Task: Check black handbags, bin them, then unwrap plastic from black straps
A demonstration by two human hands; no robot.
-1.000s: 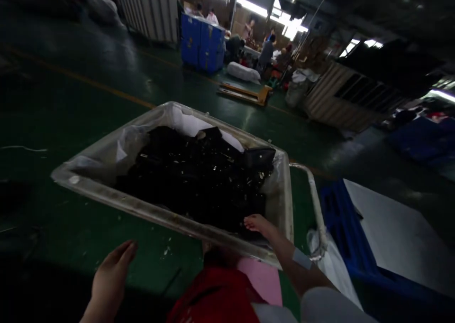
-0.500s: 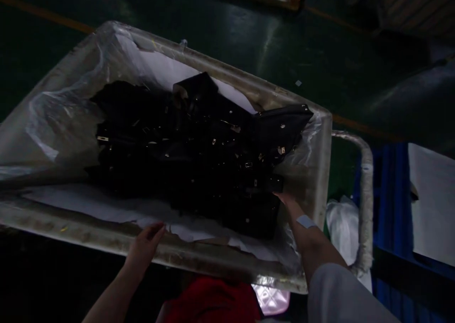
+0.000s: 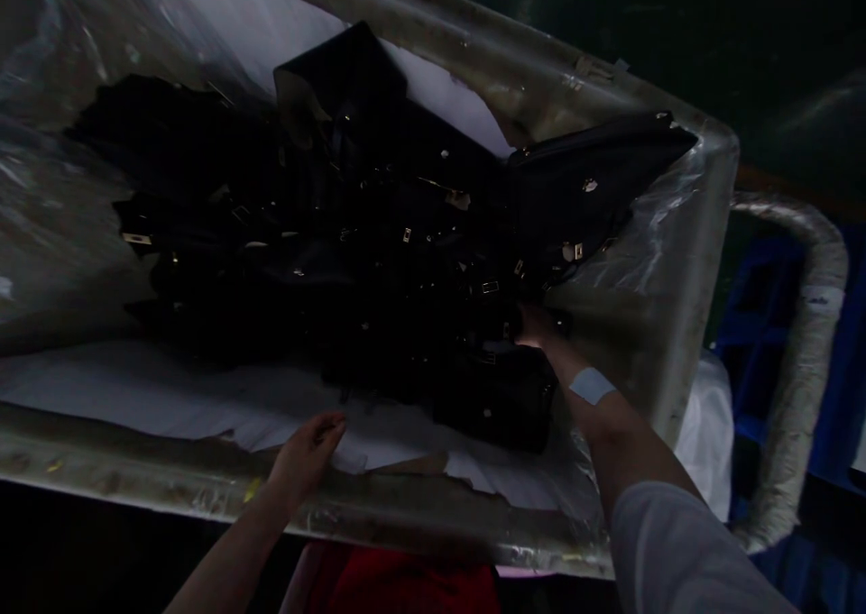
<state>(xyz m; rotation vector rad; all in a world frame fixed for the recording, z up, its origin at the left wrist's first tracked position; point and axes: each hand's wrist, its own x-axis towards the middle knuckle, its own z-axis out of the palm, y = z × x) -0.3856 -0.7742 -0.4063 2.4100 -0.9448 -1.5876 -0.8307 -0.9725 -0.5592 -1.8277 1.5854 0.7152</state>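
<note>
A heap of black bags or bag pieces (image 3: 406, 262) with small gold and silver metal fittings lies in a large, grimy, pale bin (image 3: 696, 325). My right hand (image 3: 536, 325) reaches into the heap's right side among the black pieces. Its fingers are lost in the dark material, so I cannot tell whether they grip one. A pale patch (image 3: 592, 385) is stuck on the right forearm. My left hand (image 3: 311, 447) hovers by the bin's near rim, fingers loosely bent and nothing visible in them. Just below the right hand lies a flat black piece with a round stud (image 3: 488, 413).
White paper sheets (image 3: 169, 389) and clear plastic film (image 3: 642, 235) line the bin. A wrapped tubular handle (image 3: 815, 352) juts out at the right, with blue plastic (image 3: 761, 325) behind it. Red cloth (image 3: 412, 582) shows below the near rim.
My view has come closer to the bin. The right hand has gone deeper into the heap, and the left has shifted slightly right and inward along the near rim.
</note>
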